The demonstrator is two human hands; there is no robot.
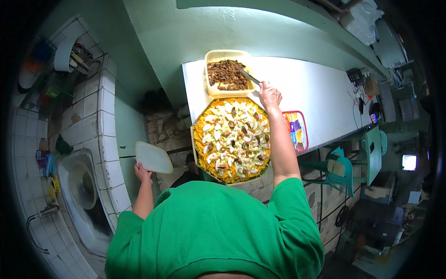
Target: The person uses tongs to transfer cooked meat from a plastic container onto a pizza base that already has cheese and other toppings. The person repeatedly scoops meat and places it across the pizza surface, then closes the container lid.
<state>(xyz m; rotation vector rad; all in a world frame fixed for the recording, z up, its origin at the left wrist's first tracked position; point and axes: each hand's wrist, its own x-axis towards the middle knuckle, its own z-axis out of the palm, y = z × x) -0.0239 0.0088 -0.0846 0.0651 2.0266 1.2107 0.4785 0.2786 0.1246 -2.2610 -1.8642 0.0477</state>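
Note:
My right hand is closed around the dark handle of a utensil. The utensil's far end reaches into a pale yellow plastic container of brown, strip-like cooked food; the shape of that end cannot be made out. Just in front of this container stands a large octagonal tray lined with green leaf. It is filled with orange-yellow noodles, topped with egg pieces, shredded greens and brown bits. Low at the left, beside the table, my left hand grips a whitish rectangular lid by its edge.
A white table runs along the green wall. On it, right of my forearm, lies a red-edged, colourful pack. Dark cables sit farther right. A tiled counter with a sink is at left; a green chair stands right.

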